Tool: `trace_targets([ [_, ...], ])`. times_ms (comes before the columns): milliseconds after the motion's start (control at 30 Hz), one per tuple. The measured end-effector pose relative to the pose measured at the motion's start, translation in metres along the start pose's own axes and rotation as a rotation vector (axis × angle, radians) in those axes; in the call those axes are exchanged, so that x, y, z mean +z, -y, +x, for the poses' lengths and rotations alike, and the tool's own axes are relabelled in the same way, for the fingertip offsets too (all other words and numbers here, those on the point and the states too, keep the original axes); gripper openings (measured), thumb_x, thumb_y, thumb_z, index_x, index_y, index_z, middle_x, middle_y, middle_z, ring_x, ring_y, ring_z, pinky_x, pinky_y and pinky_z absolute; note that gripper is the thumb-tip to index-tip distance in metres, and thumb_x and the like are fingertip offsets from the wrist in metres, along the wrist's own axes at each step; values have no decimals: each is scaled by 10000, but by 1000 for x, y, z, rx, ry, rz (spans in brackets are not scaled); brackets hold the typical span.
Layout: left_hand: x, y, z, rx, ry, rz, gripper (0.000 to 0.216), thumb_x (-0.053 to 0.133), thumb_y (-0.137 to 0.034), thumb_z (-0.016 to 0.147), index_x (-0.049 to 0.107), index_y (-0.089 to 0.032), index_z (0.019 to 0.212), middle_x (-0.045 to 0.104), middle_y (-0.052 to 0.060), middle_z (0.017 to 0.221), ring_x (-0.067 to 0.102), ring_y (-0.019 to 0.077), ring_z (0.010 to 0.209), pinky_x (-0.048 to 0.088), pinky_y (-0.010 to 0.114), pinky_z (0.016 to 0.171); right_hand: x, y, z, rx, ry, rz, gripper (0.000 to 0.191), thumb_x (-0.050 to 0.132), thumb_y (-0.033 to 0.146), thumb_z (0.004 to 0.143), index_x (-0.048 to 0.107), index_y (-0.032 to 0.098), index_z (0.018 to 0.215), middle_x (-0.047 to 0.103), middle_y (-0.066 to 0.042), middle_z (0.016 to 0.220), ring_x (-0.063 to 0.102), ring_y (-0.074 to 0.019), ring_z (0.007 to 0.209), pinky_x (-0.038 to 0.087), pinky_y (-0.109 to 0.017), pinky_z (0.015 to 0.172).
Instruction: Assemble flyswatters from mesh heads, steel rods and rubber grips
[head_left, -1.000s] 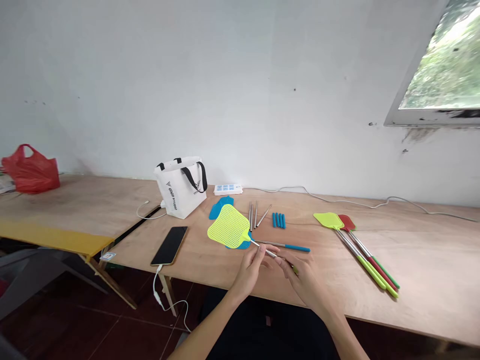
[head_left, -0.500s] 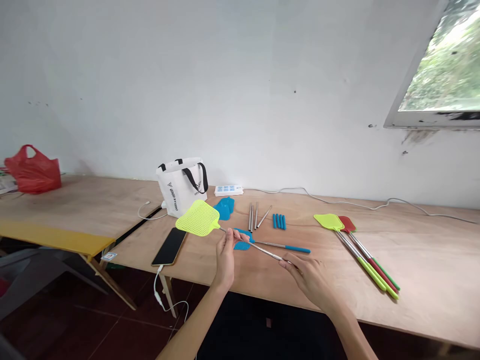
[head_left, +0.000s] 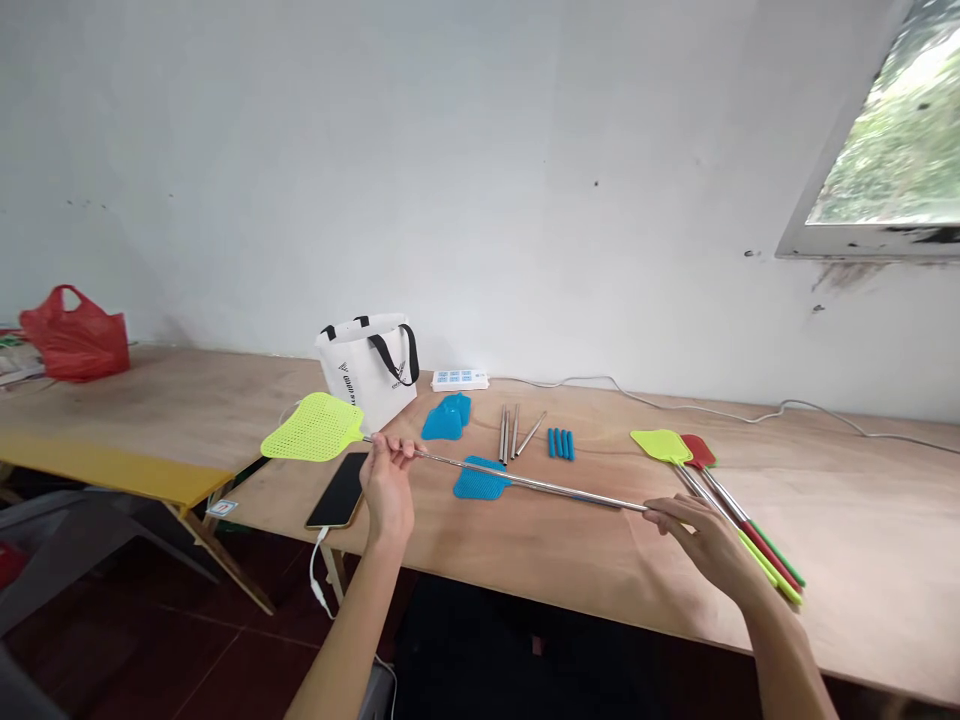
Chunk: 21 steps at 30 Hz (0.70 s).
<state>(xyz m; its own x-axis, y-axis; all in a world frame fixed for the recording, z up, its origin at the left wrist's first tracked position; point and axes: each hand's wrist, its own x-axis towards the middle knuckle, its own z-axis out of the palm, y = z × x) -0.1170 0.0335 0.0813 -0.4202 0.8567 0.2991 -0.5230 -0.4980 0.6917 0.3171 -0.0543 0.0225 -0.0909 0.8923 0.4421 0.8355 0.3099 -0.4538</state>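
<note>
Between my hands stretches a fly swatter with a perforated yellow-green head (head_left: 315, 428) and a long thin metal telescopic rod (head_left: 525, 483). My left hand (head_left: 390, 483) is closed around the rod just behind the head. At the other end my right hand (head_left: 701, 535) grips the swatter, hiding most of its handle. Beneath the rod, a blue fly swatter (head_left: 481, 481) lies on the table, its shaft partly covered. Further back are loose blue swatter heads (head_left: 444, 417), several metal rods (head_left: 515, 435) and several short blue handle sleeves (head_left: 560, 444).
Yellow-green swatters (head_left: 661, 445) and a red one (head_left: 697, 451) lie on the right of the wooden table (head_left: 862, 540). A phone (head_left: 339, 490) on a cable, a white bag (head_left: 367, 370) and a power strip (head_left: 460, 380) are at left and back. A red bag (head_left: 79, 335) sits far left.
My hands have moved apart, left hand to the left and right hand to the right. The swatter's rod now extends much longer between them, and its head has shifted left.
</note>
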Motion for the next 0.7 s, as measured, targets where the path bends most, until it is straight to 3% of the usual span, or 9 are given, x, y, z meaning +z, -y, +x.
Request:
trace_targets([
  [133, -10, -10, 10, 48, -64, -58, 472, 777, -556, 823, 496, -197, 703, 469, -59, 621, 565, 128, 618, 526, 288, 711, -10, -24, -10, 95, -50, 46, 548, 495, 734, 897, 787, 271, 927, 777, -63, 869, 711, -242, 780, 556, -352, 754],
  [300, -10, -16, 14, -20, -31, -111, 416, 759, -528, 853, 560, -184, 730, 505, -42, 611, 605, 149, 687, 546, 299, 769, -10, -39, -12, 225, -26, 125, 561, 567, 753, 829, 808, 258, 938, 793, -91, 937, 729, -280, 857, 579, -361, 757],
  [500, -4, -11, 6, 57, -7, -141, 395, 744, -555, 856, 600, -188, 847, 487, -75, 549, 540, 122, 549, 537, 282, 661, -8, -34, -11, 305, -7, 210, 548, 653, 746, 762, 821, 254, 935, 792, -108, 1017, 728, -312, 950, 587, -367, 791],
  [700, -7, 6, 6, 174, -101, 36, 484, 657, -658, 868, 543, -194, 791, 619, -29, 579, 679, 175, 619, 562, 337, 727, -11, -20, -14, 264, -79, 189, 547, 615, 755, 801, 823, 266, 932, 788, -94, 1016, 726, -312, 949, 579, -362, 749],
])
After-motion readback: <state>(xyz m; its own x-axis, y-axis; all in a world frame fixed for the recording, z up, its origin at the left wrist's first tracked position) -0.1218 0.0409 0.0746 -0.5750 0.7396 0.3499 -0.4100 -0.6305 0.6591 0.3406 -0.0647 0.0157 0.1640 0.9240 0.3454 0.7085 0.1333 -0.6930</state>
